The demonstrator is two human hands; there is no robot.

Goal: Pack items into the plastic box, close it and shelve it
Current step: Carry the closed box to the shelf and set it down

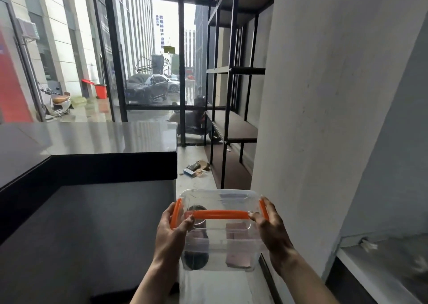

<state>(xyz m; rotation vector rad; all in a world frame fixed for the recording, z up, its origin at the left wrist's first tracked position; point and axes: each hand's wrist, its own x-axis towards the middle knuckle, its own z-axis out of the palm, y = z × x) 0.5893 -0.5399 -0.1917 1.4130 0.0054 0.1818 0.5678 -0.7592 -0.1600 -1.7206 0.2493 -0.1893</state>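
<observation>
1. Clear plastic box (220,234) with lid on, held in the air in front of the person, over the floor gap between the dark counter (81,222) and the grey wall (324,118).
2. Left hand (172,230) grips the box's left end: thumb on the lid, fingers curled round the orange side clip (176,213).
3. Right hand (271,225) grips the right end the same way: thumb on the lid near the handle end, fingers wrapped over the right orange clip (264,208).
4. Both hands closed on the box, one at each end, well apart from each other.
5. Orange carry handle (220,214) lies flat across the lid, running left to right between the two thumbs.
6. Inside the box, seen through the plastic: a dark round item (195,257) at left, a pinkish flat square item (238,245) at right. Cannot tell what either is.
7. Box roughly level, near wall facing the camera.
8. Black metal shelf rack (231,72) stands ahead on the right against the wall, beyond the box; brown boards on its levels.
9. Small scraps of litter (196,167) on the floor near the rack's base.
10. Big glass window (143,60) behind, street with parked car (148,88) and scooters outside.
11. White ledge (370,269) low at right, beside the wall.
</observation>
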